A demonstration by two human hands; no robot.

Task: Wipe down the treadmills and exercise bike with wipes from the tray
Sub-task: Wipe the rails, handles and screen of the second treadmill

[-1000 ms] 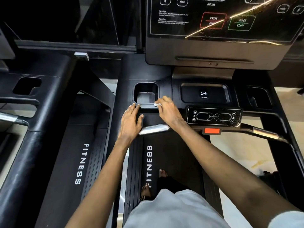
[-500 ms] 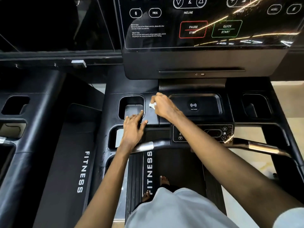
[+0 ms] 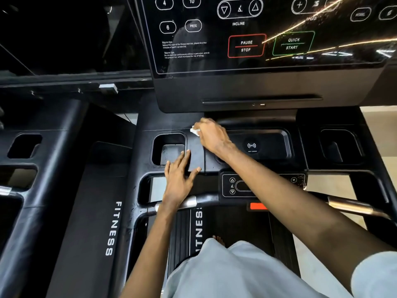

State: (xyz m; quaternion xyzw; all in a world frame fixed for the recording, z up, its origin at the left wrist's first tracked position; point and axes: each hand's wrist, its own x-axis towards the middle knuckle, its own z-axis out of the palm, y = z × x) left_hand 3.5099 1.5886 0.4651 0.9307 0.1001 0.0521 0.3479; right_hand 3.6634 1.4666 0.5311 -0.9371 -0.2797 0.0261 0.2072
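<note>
A: Small white crumpled wipe [image 3: 195,131], where?
B: Pinched under curled fingers of right hand [image 3: 212,136], pressed on matte black plastic treadmill console [image 3: 169,123], near back edge, just past rear right corner of square cup recess [image 3: 168,149].
A: Left hand [image 3: 179,177]?
B: Flat, fingers straight & spread, holding nothing. Resting by recess's front right corner.
A: Handling?
B: Prob. light, soft, limp; likely to ball up or tear. Best gripped w/ fingertips across the wad.
A: Look?
B: Mostly hidden; seen only as a white wadded corner.
</note>
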